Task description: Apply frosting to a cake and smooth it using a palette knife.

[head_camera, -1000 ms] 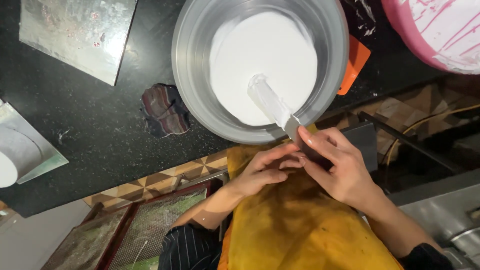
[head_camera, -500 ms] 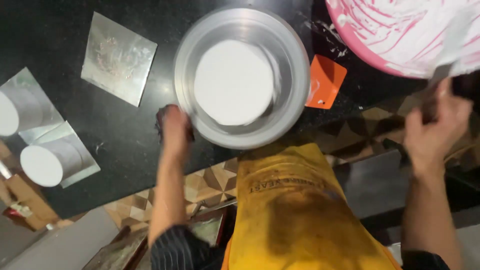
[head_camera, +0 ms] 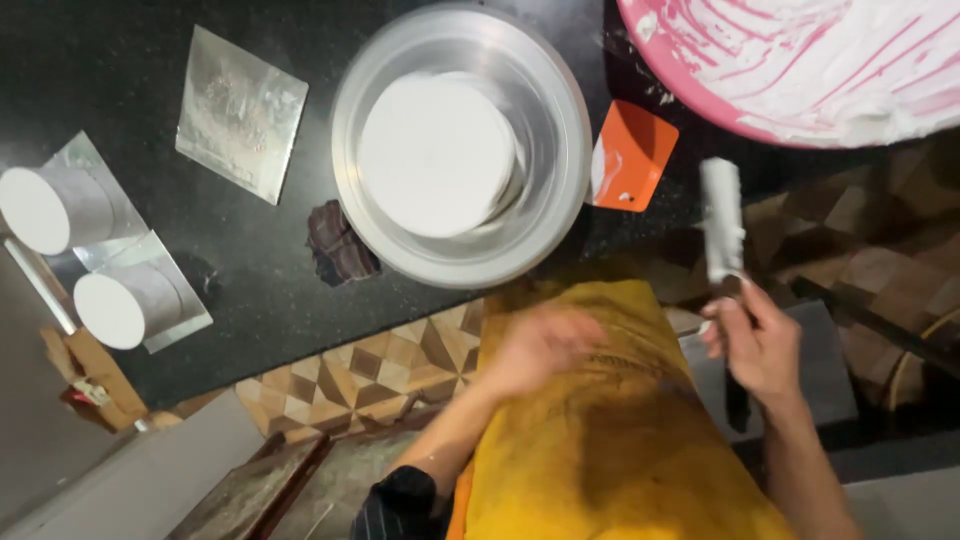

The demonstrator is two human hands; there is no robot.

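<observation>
Past counter edge (head_camera: 300, 360), right hand (head_camera: 755, 345) grips spatula (head_camera: 722, 220) over bare floor.

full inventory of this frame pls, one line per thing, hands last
steel bowl: 1, silver, counter centre, around the large cake
large frosted cake: 1, white, inside the bowl
small frosted cakes: 2, white, on silver boards, far left
empty cake board: 1, silver, left of the bowl
scraper: 1, orange, right of the bowl
cloth: 1, dark, at the bowl's lower left
pink bowl: 1, frosting-smeared, top right
black counter: 1
apron: 1, yellow, bottom centre
spatula: 1, frosting-coated blade, in the right hand
left hand: blurred, over the apron, empty
right hand: gripping the spatula handle
</observation>
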